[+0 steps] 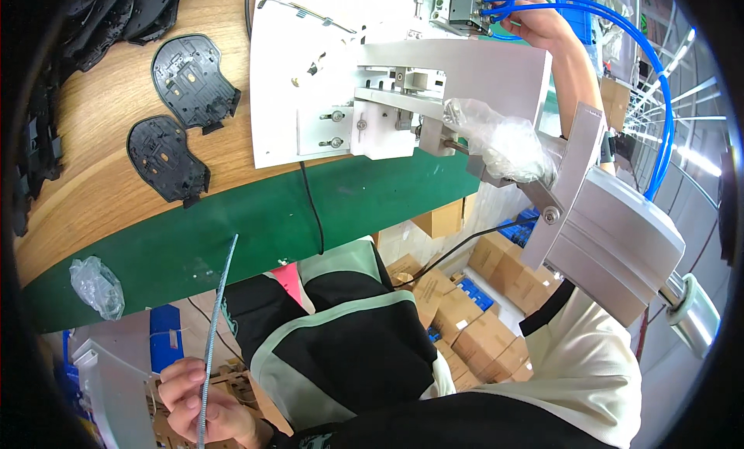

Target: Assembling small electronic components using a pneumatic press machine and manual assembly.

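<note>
Gripping a thin grey strip (217, 309), left hand (198, 402) seemingly clenched.

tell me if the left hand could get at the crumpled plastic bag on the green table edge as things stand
Probably yes, once freed: the left hand grips a thin grey strip below the table edge, and nothing lies between it and the crumpled bag.
</note>
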Motion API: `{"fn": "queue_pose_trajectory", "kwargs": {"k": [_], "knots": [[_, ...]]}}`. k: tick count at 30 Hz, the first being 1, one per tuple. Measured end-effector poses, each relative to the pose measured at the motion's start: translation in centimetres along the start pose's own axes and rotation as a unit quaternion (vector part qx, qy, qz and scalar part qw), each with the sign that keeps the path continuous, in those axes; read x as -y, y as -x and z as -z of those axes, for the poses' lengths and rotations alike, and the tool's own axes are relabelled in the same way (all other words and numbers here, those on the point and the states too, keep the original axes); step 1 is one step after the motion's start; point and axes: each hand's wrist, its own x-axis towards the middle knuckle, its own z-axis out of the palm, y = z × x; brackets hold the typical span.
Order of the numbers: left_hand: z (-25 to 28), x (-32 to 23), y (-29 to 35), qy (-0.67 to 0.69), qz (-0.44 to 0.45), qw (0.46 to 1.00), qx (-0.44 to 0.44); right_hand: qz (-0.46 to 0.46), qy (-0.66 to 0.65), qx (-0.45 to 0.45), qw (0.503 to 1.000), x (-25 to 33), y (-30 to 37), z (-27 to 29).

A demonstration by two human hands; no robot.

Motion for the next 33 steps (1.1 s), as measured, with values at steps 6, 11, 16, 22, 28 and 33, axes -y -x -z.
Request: {"fn": "queue_pose_trajectory", "kwargs": {"k": [6,11,16,22,28,33], "knots": [[0.1,0.3,-0.2,0.003,-0.005,1.000,0.007,0.021,0.047,0.008,0.999,-1.1,-1.8,3.3],[-0.1,0.3,-0.2,-0.046,-0.008,0.998,-0.034,0.043,0.141,0.012,0.989,-0.9,-1.1,1.1],[-0.4,0.4,-0.5,-0.049,-0.007,0.999,-0.016,0.039,0.181,0.007,0.983,-0.2,-0.6,1.4],[-0.7,0.4,-1.0,-0.052,-0.008,0.999,0.006,0.037,0.213,0.005,0.976,0.1,-0.7,1.1],[-0.9,1.5,-1.4,-0.036,0.001,0.997,0.075,0.038,0.207,0.018,0.977,-0.1,-1.0,0.5],[-2.3,2.5,-1.8,0.107,0.058,0.991,0.050,0.034,0.130,-0.006,0.991,-0.7,0.3,1.9]]}}
